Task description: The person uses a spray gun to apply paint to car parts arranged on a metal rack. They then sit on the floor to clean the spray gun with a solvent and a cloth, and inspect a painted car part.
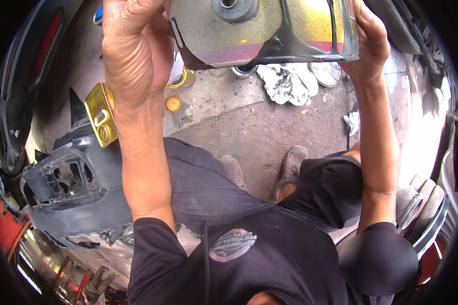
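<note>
At the top of the head view, a rectangular metal can [224,43] is held up between my two hands. Its face is dull silver and yellow, with a round spout opening and glossy black drips running to the near edge. My left hand [137,51] is closed on the can's left side, its fingers partly hidden. On the opposite side my right hand [369,46] grips the right edge, thumb on the near face and the other fingers behind. Below my left hand stands a gold rectangular can [102,114] with a wire handle and a round cap.
A dark grey car bumper [76,211] lies on the left by my leg. On the concrete floor are a small round gold tin [173,104], an open can with black inside [244,71], a crumpled white cloth [288,84] and a round metal lid [326,75].
</note>
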`<state>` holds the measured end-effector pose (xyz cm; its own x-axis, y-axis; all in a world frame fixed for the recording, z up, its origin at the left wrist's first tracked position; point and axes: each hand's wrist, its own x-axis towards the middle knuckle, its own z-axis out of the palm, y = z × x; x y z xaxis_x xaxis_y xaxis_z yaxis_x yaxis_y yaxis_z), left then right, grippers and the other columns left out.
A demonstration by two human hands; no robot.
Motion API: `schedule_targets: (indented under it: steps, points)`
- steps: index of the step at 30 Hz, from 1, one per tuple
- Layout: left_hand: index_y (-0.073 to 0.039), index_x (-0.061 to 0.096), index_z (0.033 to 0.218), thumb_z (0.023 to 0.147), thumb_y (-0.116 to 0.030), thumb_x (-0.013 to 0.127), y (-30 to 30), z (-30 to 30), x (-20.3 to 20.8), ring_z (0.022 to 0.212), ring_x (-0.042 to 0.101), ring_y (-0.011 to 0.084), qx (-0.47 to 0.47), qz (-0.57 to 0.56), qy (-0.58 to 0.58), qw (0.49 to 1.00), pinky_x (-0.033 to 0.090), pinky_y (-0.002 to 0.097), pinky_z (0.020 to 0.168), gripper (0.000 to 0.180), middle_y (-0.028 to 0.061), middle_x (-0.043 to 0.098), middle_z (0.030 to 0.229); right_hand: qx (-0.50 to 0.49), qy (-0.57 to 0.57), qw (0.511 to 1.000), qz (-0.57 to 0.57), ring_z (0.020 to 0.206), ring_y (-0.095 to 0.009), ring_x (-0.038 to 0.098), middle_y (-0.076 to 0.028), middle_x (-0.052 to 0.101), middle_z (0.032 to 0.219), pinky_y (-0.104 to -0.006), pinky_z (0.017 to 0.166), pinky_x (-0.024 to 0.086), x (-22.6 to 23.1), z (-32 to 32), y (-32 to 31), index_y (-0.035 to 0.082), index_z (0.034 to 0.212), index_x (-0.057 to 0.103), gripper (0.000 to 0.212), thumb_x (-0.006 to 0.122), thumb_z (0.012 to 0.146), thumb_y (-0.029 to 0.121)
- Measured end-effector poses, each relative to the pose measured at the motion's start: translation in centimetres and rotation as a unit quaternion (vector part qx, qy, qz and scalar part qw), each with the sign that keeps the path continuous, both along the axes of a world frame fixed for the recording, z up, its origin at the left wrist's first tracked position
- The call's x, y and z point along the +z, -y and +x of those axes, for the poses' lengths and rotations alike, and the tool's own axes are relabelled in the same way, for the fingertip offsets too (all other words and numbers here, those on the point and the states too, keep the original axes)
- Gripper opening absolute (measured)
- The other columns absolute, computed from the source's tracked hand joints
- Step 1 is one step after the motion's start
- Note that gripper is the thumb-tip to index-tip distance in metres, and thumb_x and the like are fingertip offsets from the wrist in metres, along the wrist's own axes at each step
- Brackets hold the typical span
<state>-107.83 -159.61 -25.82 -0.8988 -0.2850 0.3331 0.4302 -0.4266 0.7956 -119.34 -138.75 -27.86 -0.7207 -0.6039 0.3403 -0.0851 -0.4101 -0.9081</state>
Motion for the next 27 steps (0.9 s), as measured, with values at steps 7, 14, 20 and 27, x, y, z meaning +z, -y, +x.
schedule_targets:
  steps: [7,14,20,27]
  points:
    - [0.005,0.041,0.136,0.088,-0.033,0.078,-0.1,-0.1,-0.2,0.119,0.058,0.0265,0.01,-0.009,0.003,1.0,0.044,0.0386,0.111,0.071,0.0199,0.057,0.121,0.008,-0.004,1.0,-0.002,0.146,-0.031,0.039,-0.025,0.035,0.16,-0.0442,0.122,0.03,0.1,0.0,0.2,-0.005,0.16,0.022,0.104,0.068,0.083,0.047]
    - [0.005,0.042,0.136,0.088,-0.032,0.078,-0.2,-0.4,-0.1,0.118,0.059,0.0267,0.051,-0.018,0.031,0.998,0.044,0.0382,0.111,0.071,0.0194,0.058,0.12,0.007,0.008,1.0,-0.005,0.146,-0.031,0.039,-0.025,0.035,0.16,-0.0448,0.122,0.031,0.2,0.1,0.3,-0.005,0.16,0.022,0.105,0.07,0.082,0.047]
    - [0.005,0.042,0.136,0.089,-0.032,0.078,-1.3,-0.9,-1.0,0.119,0.059,0.026,0.122,-0.082,0.007,0.989,0.044,0.0379,0.11,0.07,0.0192,0.058,0.12,0.021,0.018,0.999,-0.016,0.146,-0.031,0.039,-0.025,0.035,0.16,-0.0444,0.122,0.031,0.2,0.0,0.4,-0.005,0.16,0.022,0.106,0.071,0.082,0.046]
    - [0.005,0.042,0.135,0.09,-0.031,0.077,-1.0,-0.9,-1.0,0.119,0.059,0.0257,0.088,-0.056,0.0,0.995,0.044,0.0373,0.11,0.068,0.0191,0.058,0.12,0.021,0.007,1.0,-0.007,0.146,-0.031,0.04,-0.025,0.035,0.16,-0.0441,0.122,0.031,-0.2,-0.6,0.1,-0.005,0.161,0.02,0.107,0.071,0.082,0.045]
